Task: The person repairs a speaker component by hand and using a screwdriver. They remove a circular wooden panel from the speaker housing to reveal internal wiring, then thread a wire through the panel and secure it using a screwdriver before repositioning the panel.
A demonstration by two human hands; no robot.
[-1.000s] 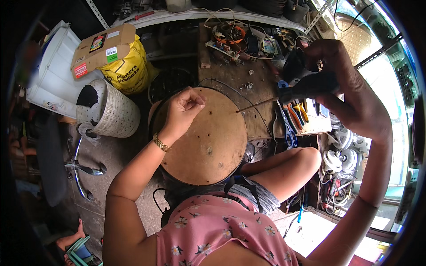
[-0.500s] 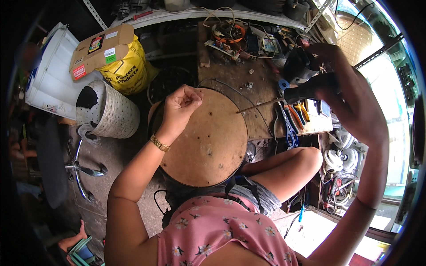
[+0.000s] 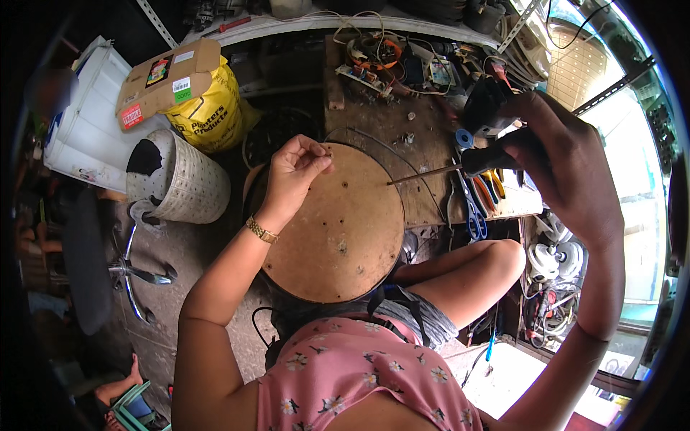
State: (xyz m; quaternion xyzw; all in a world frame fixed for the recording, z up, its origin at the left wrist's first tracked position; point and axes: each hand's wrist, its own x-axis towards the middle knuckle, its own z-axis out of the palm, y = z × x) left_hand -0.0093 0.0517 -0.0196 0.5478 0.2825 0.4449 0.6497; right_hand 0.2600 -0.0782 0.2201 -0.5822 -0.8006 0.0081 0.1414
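1. While gripping screwdriver [image 3: 480, 160] with right hand [image 3: 568, 161], held tip near right rim of round board [image 3: 338, 248], beneath left hand [image 3: 291, 172].
2. Pressed left fingertips together; couldn't tell on what, if anything.
3. Probably lined up for screwing; next needed tip seated.

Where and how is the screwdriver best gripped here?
Probably take the screwdriver by its thick dark handle, from the right: its slim shaft points left toward the round board, leaving the handle end at the right hand, which holds it.
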